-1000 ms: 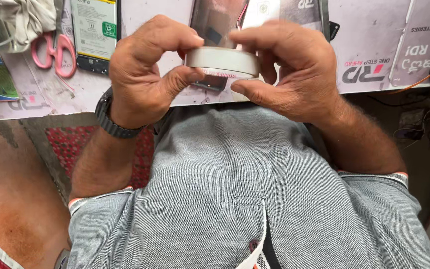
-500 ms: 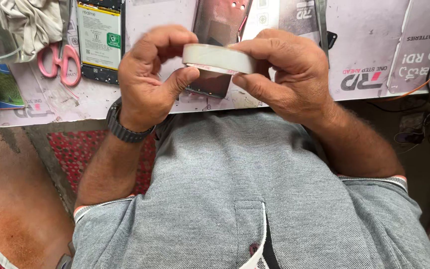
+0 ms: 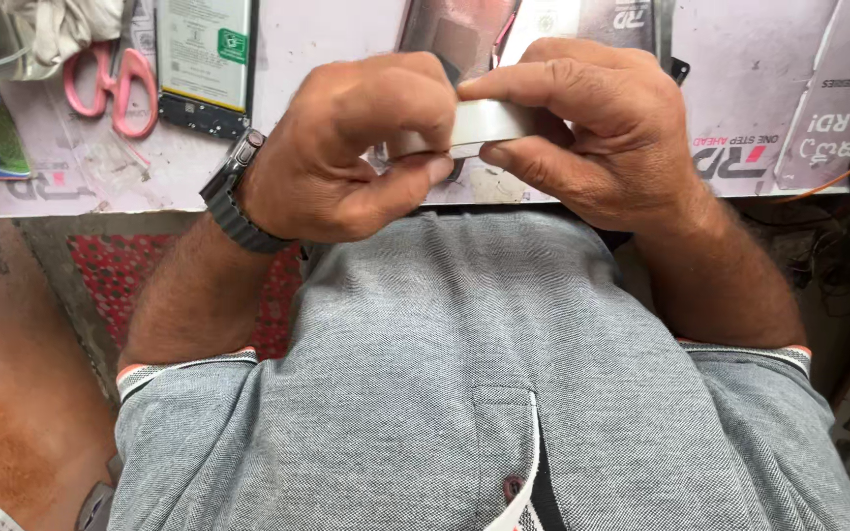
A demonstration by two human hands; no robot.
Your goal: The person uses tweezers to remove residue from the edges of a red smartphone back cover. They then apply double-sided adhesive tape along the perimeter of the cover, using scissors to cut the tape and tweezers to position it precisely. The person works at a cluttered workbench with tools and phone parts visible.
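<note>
Both hands pinching tape roll (image 3: 479, 126) edge-on, over bench edge above lap. Left hand (image 3: 346, 147) thumb under, fingers on top; right hand (image 3: 582, 138) same. Tip imo: steady roll, pick gently with nail.

Pink-handled scissors (image 3: 115, 87), a phone battery (image 3: 204, 59) and crumpled cloth (image 3: 71, 28) on the worktable (image 3: 327, 44).
</note>
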